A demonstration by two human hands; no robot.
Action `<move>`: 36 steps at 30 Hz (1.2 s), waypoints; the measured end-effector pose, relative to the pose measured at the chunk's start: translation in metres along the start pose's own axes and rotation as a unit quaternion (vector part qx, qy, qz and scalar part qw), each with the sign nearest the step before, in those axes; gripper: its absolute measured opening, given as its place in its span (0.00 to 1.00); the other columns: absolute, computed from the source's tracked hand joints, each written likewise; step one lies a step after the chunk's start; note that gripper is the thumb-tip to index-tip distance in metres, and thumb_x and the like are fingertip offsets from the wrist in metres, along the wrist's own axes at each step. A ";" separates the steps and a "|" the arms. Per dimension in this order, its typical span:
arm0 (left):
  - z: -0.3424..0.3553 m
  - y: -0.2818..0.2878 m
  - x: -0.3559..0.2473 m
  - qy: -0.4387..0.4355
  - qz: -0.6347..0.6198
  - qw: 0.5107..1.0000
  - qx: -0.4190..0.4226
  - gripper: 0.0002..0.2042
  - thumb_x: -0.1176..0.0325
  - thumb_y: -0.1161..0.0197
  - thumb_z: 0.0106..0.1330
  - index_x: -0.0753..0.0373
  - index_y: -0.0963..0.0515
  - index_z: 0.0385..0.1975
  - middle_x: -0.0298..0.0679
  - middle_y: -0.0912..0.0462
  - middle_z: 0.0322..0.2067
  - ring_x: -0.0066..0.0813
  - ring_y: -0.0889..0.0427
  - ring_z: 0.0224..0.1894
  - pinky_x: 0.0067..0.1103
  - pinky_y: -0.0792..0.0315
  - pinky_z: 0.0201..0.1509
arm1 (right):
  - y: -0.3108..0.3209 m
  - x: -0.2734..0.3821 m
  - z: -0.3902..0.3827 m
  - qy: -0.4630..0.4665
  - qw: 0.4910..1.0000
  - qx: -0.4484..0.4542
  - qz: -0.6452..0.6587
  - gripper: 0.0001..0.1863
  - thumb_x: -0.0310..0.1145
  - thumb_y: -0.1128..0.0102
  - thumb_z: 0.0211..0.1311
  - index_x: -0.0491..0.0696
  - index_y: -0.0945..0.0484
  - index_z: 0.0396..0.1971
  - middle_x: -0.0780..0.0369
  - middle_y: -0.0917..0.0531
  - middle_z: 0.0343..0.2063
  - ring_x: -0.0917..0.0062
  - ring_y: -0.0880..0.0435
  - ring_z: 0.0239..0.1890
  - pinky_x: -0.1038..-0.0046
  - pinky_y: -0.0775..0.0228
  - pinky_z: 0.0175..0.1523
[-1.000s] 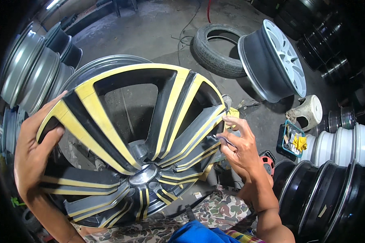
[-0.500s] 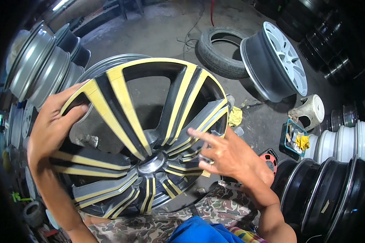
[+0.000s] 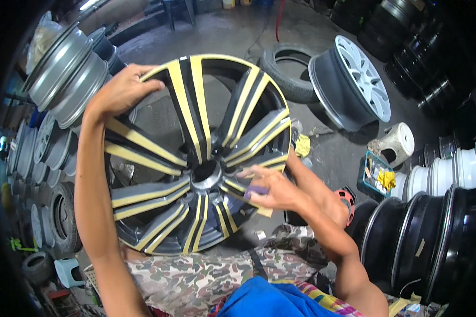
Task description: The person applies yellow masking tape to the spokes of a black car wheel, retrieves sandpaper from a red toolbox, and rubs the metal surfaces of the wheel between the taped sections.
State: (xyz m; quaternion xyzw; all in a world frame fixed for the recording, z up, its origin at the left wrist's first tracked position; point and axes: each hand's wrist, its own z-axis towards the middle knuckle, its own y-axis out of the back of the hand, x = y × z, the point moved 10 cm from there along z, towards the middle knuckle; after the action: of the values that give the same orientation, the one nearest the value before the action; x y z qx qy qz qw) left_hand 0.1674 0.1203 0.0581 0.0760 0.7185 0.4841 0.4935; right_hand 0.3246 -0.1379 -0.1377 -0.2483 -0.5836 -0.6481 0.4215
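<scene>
A black alloy wheel rim [image 3: 212, 214] leans tilted above my lap, its spokes and outer lip faced with yellow strips that look like masking tape. My left hand [image 3: 124, 90] grips its upper left edge, thumb over the lip and fingers hidden behind. Over the spokes right of the round centre hub [image 3: 206, 175] is my right hand [image 3: 275, 189]. Its thumb and fingers pinch a small purple pad [image 3: 255, 191], partly hidden and slightly blurred; the index finger points toward the hub. Whether the pad touches the spokes I cannot tell.
A loose tyre [image 3: 288, 74] and a silver wheel [image 3: 354, 84] stand ahead on the floor. To the right are a white stool [image 3: 396, 141], a teal basket [image 3: 366, 179] and stacked black wheels [image 3: 423, 248]. Stacked silver wheels [image 3: 63, 68] line the left.
The rim has shifted and turned, with my left hand moving up and right along with it. My right hand has dropped slightly toward the lower right spokes; the purple pad now shows in it.
</scene>
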 end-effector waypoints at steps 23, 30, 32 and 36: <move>-0.004 0.014 -0.003 0.030 0.229 0.967 -0.104 0.10 0.66 0.34 0.63 0.69 0.20 0.30 0.29 0.24 0.21 0.21 0.30 0.24 0.25 0.32 0.30 | -0.146 -0.309 -0.181 -0.323 0.845 0.133 -0.404 0.20 0.29 0.30 0.59 0.52 0.17 0.52 0.55 0.21 0.59 0.56 0.16 0.60 0.57 0.17 0.56; -0.003 0.017 0.012 0.044 0.252 0.961 -0.105 0.13 0.64 0.32 0.66 0.70 0.18 0.34 0.30 0.23 0.22 0.21 0.29 0.25 0.27 0.31 0.31 | -0.243 -0.264 -0.200 -0.213 0.868 0.355 -0.273 0.23 0.40 0.24 0.57 0.50 0.16 0.53 0.55 0.14 0.55 0.59 0.11 0.55 0.60 0.15 0.55; 0.000 0.005 -0.006 0.082 0.219 0.964 -0.125 0.12 0.64 0.32 0.65 0.70 0.18 0.33 0.30 0.23 0.22 0.21 0.28 0.26 0.27 0.31 0.31 | -0.255 -0.253 -0.210 -0.215 0.860 0.366 -0.286 0.22 0.39 0.25 0.58 0.50 0.15 0.52 0.55 0.14 0.55 0.59 0.11 0.56 0.59 0.15 0.55; -0.014 0.027 0.018 0.183 0.255 0.941 -0.126 0.12 0.65 0.34 0.67 0.70 0.16 0.39 0.31 0.17 0.26 0.23 0.24 0.29 0.27 0.28 0.34 | -0.292 -0.268 -0.212 -0.174 0.844 0.404 -0.308 0.22 0.33 0.37 0.62 0.45 0.18 0.57 0.49 0.12 0.52 0.55 0.08 0.49 0.55 0.14 0.51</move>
State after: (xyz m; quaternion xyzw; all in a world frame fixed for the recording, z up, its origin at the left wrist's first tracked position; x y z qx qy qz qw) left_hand 0.1378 0.1365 0.0683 0.1038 0.6865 0.6856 0.2190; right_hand 0.2562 -0.2844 -0.5564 0.0277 -0.9040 -0.3973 0.1551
